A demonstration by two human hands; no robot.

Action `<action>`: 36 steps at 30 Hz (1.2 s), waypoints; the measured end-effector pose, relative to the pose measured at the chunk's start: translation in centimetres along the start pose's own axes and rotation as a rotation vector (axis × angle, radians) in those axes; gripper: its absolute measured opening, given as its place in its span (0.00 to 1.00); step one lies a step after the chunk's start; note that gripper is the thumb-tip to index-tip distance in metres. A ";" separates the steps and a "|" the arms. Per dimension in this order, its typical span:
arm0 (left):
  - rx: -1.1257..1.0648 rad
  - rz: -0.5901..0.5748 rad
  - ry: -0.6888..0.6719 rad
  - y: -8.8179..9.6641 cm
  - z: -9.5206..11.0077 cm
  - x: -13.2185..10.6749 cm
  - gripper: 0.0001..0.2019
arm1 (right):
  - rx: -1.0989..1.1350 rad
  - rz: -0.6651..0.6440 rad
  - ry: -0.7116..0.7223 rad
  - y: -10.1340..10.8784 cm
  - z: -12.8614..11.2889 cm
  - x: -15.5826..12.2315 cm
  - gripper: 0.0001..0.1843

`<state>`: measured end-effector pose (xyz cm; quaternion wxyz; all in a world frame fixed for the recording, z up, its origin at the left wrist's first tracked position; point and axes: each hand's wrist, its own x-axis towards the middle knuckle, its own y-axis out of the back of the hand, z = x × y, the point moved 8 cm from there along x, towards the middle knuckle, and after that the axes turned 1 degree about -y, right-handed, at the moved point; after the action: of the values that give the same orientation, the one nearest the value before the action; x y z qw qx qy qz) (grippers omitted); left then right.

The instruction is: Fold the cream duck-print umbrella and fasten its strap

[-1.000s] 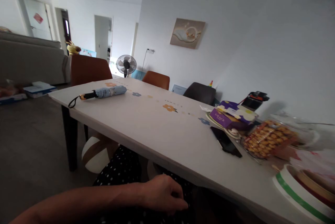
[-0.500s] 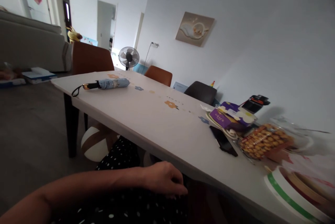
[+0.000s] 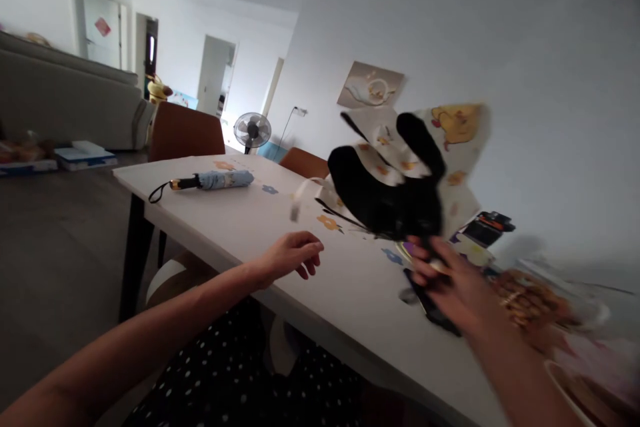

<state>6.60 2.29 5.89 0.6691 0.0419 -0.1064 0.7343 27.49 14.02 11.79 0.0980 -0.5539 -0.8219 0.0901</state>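
My right hand (image 3: pixel 453 284) is closed round the lower end of a half-collapsed umbrella (image 3: pixel 400 187) with black lining and a white cartoon-print outside, held up above the white table (image 3: pixel 260 227); the hand is blurred by motion. A white strap (image 3: pixel 306 192) dangles from the umbrella toward the left. My left hand (image 3: pixel 293 255) hovers just over the table's near edge with its fingers loosely spread, holding nothing. A second, folded light-blue umbrella (image 3: pixel 213 180) lies at the table's far left end.
A black phone (image 3: pixel 435 307) lies on the table under my right hand. Behind it are a purple box (image 3: pixel 463 237), a black object (image 3: pixel 487 226) and a snack packet (image 3: pixel 535 297). Brown chairs (image 3: pixel 185 134) stand along the far side, and a fan (image 3: pixel 253 130) and sofa (image 3: pixel 65 107) beyond.
My left hand rose from my lap to the table edge and spread its fingers. My right hand came into view, lifting the black-and-white umbrella above the table. The camera tilted up slightly.
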 end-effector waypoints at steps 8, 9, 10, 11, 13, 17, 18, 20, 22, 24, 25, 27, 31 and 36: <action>0.019 0.146 0.129 2.6 -4.0 5.9 0.05 | 0.201 0.041 -0.274 -5.2 13.1 5.2 0.05; 0.043 0.157 0.141 2.5 -4.8 6.7 0.03 | 0.185 0.038 -0.284 -5.0 14.0 5.1 0.05; 0.064 0.164 0.146 2.3 -5.5 7.4 0.02 | 0.171 0.030 -0.286 -4.7 14.6 4.9 0.04; 0.079 0.169 0.144 2.0 -6.0 8.2 0.02 | 0.157 0.019 -0.282 -4.6 15.0 4.8 0.04; 0.087 0.165 0.133 1.1 -6.7 9.6 0.04 | 0.129 -0.005 -0.263 -4.5 15.0 4.4 0.05; 0.076 0.134 0.122 -1.2 -7.3 11.5 0.04 | 0.074 -0.034 -0.191 -5.1 14.4 4.1 0.06; 0.064 0.128 0.121 -1.6 -7.4 11.7 0.04 | 0.063 -0.035 -0.166 -5.2 14.3 4.1 0.06; 0.024 0.133 0.117 -2.3 -7.8 11.8 0.04 | 0.041 -0.030 -0.118 -5.2 14.0 4.2 0.07; -0.030 0.149 0.117 -2.5 -8.3 11.7 0.05 | 0.017 -0.022 -0.072 -5.1 13.9 4.3 0.08; -0.090 0.162 0.117 -2.5 -8.7 11.6 0.05 | -0.013 -0.017 -0.018 -4.9 13.6 4.4 0.09; -0.120 0.170 0.113 -2.4 -8.8 11.5 0.04 | -0.031 -0.015 0.012 -4.8 13.4 4.4 0.10; -0.183 0.188 0.105 -2.1 -8.7 11.4 0.05 | -0.076 -0.012 0.074 -4.7 12.9 4.3 0.11; -0.296 0.081 0.177 -2.7 -8.7 11.3 0.15 | -0.174 -0.045 0.167 -5.1 12.1 4.1 0.12; -0.352 -0.128 0.342 -4.4 -9.6 10.7 0.18 | -0.284 -0.135 0.150 -6.0 12.8 4.2 0.16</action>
<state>10.63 15.07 -0.80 0.7196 -0.1933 -0.1149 0.6570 17.27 15.16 1.27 0.0856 -0.5110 -0.8520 -0.0753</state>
